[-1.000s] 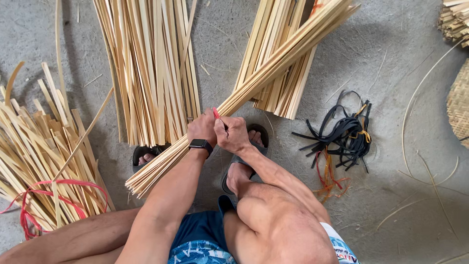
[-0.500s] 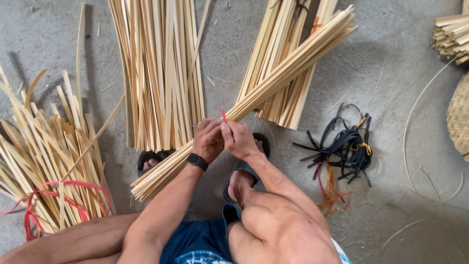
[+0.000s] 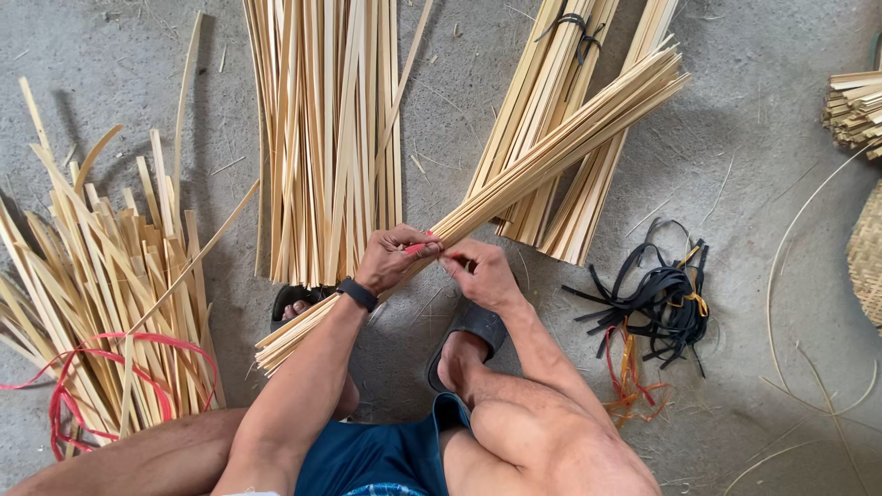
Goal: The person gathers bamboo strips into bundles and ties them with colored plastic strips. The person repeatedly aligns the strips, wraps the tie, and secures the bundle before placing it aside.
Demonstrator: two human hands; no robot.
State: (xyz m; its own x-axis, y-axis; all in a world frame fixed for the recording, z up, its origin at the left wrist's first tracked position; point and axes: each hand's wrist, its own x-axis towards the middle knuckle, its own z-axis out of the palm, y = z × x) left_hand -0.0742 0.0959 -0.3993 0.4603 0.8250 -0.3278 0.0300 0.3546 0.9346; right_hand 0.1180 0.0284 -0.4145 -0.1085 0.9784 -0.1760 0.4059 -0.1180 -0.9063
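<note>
Gripping one slanted bundle (image 3: 514,184) of pale bamboo strips, held above the floor (image 3: 119,73) in front of the knees. Left hand (image 3: 390,259): fingers clenched around the bundle at its middle, black wristband (image 3: 356,294) on the wrist. Right hand (image 3: 482,274): fingers pinched on a red band (image 3: 424,246) at the same spot, touching the bundle. Behind: loose strips (image 3: 326,138) laid straight; tied bundle (image 3: 551,119) under the held one. Left: splayed heap (image 3: 101,285) with red ribbon (image 3: 110,377). Right: black straps (image 3: 657,298), well apart from the hands. Below: dark sandals (image 3: 469,335) on both feet.
</note>
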